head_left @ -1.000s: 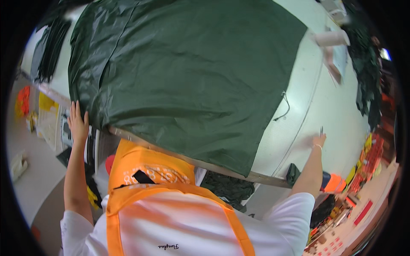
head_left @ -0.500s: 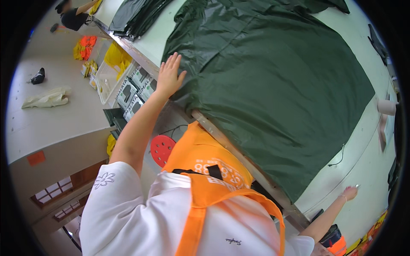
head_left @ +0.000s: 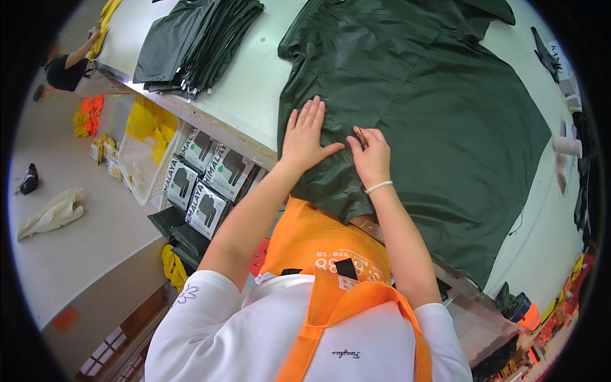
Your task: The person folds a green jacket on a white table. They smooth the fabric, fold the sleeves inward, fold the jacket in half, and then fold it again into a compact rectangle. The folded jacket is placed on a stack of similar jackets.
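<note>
A dark green waterproof garment (head_left: 458, 140) lies spread and creased over the white table, its lower edge hanging a little past the near side. My left hand (head_left: 304, 141) rests on its left part, palm down with the fingers stretched and the thumb out to the right. Just right of that thumb, my right hand (head_left: 372, 156) is over the garment with thumb and fingers drawn together. Something small and dark shows at those fingertips, too small to name. A pale beaded bracelet (head_left: 379, 186) circles the right wrist.
Folded dark green garments (head_left: 197, 48) are stacked at the table's far left. Below the table edge are packaged garments (head_left: 207, 210) and a white basket (head_left: 137, 169) with yellow cloth. A white roll (head_left: 566, 146) stands at right. Another person (head_left: 67, 70) handles yellow material at upper left.
My right hand has come from the table's far right to beside my left hand. The left hand now lies farther in on the garment, and the view has shifted.
</note>
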`<action>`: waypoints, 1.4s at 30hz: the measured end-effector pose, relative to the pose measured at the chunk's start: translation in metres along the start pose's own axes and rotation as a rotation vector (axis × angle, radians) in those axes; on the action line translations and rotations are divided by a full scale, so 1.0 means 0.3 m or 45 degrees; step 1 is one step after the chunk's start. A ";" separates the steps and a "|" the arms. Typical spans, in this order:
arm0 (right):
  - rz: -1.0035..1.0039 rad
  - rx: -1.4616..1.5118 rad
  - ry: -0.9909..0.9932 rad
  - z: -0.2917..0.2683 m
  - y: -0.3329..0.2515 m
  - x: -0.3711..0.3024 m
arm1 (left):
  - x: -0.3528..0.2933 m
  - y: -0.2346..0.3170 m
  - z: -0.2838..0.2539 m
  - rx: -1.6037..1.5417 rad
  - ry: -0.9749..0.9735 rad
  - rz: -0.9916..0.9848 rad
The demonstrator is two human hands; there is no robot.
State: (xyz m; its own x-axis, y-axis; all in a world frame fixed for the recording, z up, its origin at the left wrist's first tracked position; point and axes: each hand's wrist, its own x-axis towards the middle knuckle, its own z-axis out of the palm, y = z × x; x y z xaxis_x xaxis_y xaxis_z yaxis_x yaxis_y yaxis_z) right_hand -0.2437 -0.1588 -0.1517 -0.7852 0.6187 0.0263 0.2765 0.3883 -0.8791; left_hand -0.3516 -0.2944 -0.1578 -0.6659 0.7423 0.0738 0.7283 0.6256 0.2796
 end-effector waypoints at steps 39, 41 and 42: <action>0.433 0.103 0.009 0.044 -0.081 -0.015 | 0.099 -0.024 0.003 -0.891 -0.026 0.121; 0.349 0.028 0.093 0.049 -0.088 -0.042 | 0.108 -0.024 -0.015 -0.939 -0.128 0.069; 0.296 -0.027 0.135 0.054 -0.090 -0.065 | 0.114 -0.025 -0.024 -0.963 -0.179 0.042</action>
State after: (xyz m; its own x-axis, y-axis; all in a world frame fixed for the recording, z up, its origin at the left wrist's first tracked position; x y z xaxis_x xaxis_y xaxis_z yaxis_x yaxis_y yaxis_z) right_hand -0.2450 -0.1925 -0.1362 -0.6371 0.7607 -0.1243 0.4552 0.2412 -0.8571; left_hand -0.3808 -0.2755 -0.1504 -0.5818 0.8132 -0.0147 0.4055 0.3057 0.8615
